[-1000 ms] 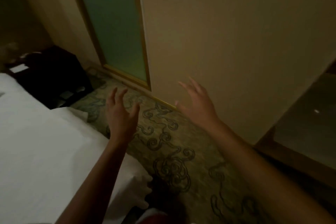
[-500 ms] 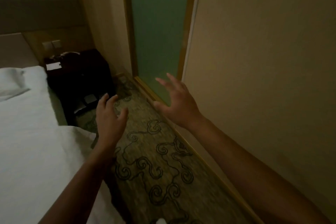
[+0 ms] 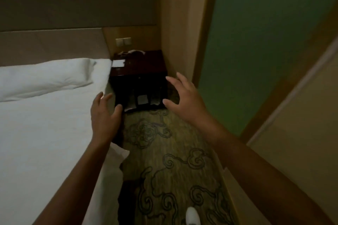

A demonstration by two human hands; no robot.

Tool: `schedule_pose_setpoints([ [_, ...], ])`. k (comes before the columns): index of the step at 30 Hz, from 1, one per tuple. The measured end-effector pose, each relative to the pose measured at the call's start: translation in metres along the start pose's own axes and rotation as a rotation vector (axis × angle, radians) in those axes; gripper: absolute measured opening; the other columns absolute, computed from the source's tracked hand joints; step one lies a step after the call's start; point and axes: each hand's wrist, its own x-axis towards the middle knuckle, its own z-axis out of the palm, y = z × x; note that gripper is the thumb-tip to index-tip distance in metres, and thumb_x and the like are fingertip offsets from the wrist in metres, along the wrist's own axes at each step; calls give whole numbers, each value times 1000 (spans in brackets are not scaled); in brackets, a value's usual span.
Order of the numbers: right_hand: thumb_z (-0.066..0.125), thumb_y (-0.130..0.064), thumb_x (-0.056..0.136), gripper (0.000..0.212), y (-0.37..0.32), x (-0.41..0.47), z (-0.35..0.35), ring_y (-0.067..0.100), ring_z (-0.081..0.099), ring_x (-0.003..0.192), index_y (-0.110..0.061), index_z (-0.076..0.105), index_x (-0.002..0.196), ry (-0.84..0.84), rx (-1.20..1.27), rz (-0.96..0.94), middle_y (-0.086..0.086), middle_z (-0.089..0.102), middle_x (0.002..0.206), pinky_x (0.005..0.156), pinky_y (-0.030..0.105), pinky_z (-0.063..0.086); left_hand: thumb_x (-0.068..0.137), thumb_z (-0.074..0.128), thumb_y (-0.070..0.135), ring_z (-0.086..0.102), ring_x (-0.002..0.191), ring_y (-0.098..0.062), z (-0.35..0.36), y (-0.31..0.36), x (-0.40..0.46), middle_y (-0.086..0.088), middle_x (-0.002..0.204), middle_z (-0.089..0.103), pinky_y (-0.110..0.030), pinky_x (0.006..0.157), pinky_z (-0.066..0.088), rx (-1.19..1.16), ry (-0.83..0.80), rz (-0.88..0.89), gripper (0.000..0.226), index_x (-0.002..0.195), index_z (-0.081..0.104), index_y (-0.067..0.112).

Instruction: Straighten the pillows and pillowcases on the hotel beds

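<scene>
A white pillow (image 3: 45, 76) lies at the head of the bed (image 3: 40, 133), against the padded headboard (image 3: 51, 44), well left of the dark nightstand (image 3: 139, 78). The left hand (image 3: 105, 117) hovers over the bed's right edge, just before the nightstand's near left corner, fingers spread and holding nothing. The right hand (image 3: 184, 97) hangs in front of the nightstand's right side, above the patterned carpet (image 3: 164, 160), also spread and empty. Right of the nightstand stands a green frosted glass door (image 3: 256, 42).
</scene>
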Motion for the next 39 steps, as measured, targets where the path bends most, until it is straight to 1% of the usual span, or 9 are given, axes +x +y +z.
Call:
schedule_pose_setpoints([
  [5, 64, -48, 90, 69, 53, 166, 55, 22, 17, 151, -39, 34, 152, -164, 141, -94, -3, 19, 166, 115, 43, 30, 94, 61, 27, 30, 146, -26, 46, -25, 105, -7, 158, 35, -46, 117, 27, 66, 162, -128, 47, 139, 52, 16],
  [9, 65, -45, 91, 70, 45, 252, 81, 21, 17, 151, -36, 35, 153, -222, 213, -186, -2, 21, 165, 113, 41, 31, 94, 60, 26, 30, 146, -24, 48, -35, 163, -5, 158, 35, -44, 117, 27, 98, 251, -245, 46, 139, 52, 18],
  [13, 65, -46, 90, 74, 40, 387, 162, 23, 16, 152, -32, 32, 154, -341, 213, -298, 0, 20, 166, 116, 45, 30, 94, 57, 29, 30, 146, -23, 61, -94, 278, -4, 158, 34, -44, 117, 27, 114, 369, -382, 47, 139, 51, 19],
  [21, 66, -47, 89, 78, 46, 552, 261, 22, 15, 152, -31, 28, 155, -427, 121, -291, -1, 17, 166, 117, 46, 31, 95, 57, 29, 28, 147, -25, 105, -156, 464, -6, 159, 32, -42, 119, 24, 44, 313, -427, 49, 142, 48, 16],
  [27, 66, -49, 86, 78, 13, 701, 326, 20, 17, 152, -33, 29, 154, -435, 168, -331, -4, 17, 166, 116, 45, 29, 94, 57, 27, 31, 146, -24, 76, -205, 600, -5, 159, 34, -40, 117, 26, 85, 414, -448, 48, 141, 51, 16],
  [28, 66, -49, 86, 79, 8, 750, 368, 20, 17, 152, -33, 29, 154, -483, 185, -362, -4, 17, 166, 117, 45, 28, 94, 57, 27, 31, 146, -23, 76, -238, 642, -4, 159, 34, -38, 116, 26, 117, 456, -494, 47, 140, 51, 17],
  [33, 65, -52, 87, 81, 11, 831, 450, 20, 17, 151, -30, 27, 155, -593, 158, -408, -2, 17, 167, 116, 40, 26, 96, 57, 28, 30, 147, -21, 93, -288, 692, -6, 159, 35, -36, 118, 25, 81, 508, -567, 48, 142, 49, 17],
  [34, 66, -50, 87, 80, -4, 862, 493, 20, 18, 151, -29, 29, 155, -698, 209, -445, -1, 20, 166, 116, 38, 26, 97, 56, 31, 29, 148, -20, 95, -313, 708, -5, 159, 34, -36, 118, 25, 96, 569, -662, 49, 143, 48, 19],
  [39, 71, -38, 86, 65, -43, 883, 555, 15, 46, 135, -28, 46, 145, -941, 542, -317, -3, 49, 149, 110, 33, 40, 98, 53, 37, 29, 148, -19, 86, -340, 717, -1, 161, 31, -39, 119, 26, 136, 619, -771, 49, 145, 46, 25],
])
